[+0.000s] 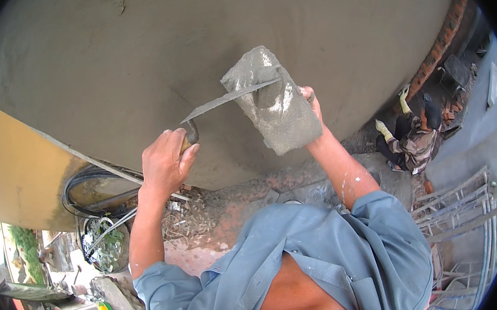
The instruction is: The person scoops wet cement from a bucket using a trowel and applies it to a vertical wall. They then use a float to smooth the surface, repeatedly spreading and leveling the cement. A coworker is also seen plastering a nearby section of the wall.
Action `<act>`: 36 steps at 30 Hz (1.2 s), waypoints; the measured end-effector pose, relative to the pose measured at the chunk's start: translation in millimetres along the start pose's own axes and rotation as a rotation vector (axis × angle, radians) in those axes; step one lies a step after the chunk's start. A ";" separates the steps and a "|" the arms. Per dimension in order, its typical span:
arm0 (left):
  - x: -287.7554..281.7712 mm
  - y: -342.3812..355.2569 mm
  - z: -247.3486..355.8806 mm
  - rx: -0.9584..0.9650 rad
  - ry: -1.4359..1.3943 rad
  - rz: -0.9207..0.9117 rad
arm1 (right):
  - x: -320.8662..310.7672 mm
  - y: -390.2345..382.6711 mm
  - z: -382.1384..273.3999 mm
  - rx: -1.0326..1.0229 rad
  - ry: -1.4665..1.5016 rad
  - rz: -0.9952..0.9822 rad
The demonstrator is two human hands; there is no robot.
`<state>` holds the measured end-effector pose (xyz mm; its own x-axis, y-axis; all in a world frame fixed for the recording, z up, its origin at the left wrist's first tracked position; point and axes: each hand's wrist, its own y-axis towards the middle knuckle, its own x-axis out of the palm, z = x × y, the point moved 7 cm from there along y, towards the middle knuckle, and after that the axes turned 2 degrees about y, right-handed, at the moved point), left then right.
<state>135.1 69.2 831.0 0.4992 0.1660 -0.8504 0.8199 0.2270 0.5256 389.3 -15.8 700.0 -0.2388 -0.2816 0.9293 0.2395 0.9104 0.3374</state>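
My left hand (164, 162) is closed round the handle of a trowel (227, 100), whose long, thin blade is smeared with grey mortar. The blade reaches up and to the right, its far end lying over a rectangular plastering float (291, 120). Grey mortar coats the float, with pale worn patches and a raised bar across its middle. My right hand (313, 103) grips the float at its right side; most of the fingers are hidden behind it. Beyond both tools spreads a broad wall of smooth, damp-looking grey plaster (151, 44).
A gloved person (421, 136) crouches at right beside the wall's brick edge (445, 39). Metal frames (465, 206) stand at lower right. A black hose coil (80, 189) and a round tub (122, 250) lie at lower left, below a yellow wall (8, 162). Rubble (195, 215) litters the wall's foot.
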 end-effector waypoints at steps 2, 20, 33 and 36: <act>0.1 5.2 1.1 0.037 0.031 0.023 | 8.1 -1.8 -1.8 0.047 -0.008 -0.099; -204.5 77.2 -186.1 -0.299 0.499 0.790 | -8.7 -8.6 22.1 0.095 -0.064 0.184; -301.0 96.6 -340.4 -0.695 -0.160 0.557 | 5.2 -4.6 28.4 0.001 -0.074 0.115; -292.2 79.3 -342.3 -0.768 -0.344 0.612 | -5.7 -2.9 25.7 -0.056 -0.065 0.175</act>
<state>-41.6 367.2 1129.0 0.9216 0.2036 -0.3304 0.0602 0.7660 0.6401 365.8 -9.0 689.9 -0.2484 -0.0990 0.9636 0.3341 0.9250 0.1811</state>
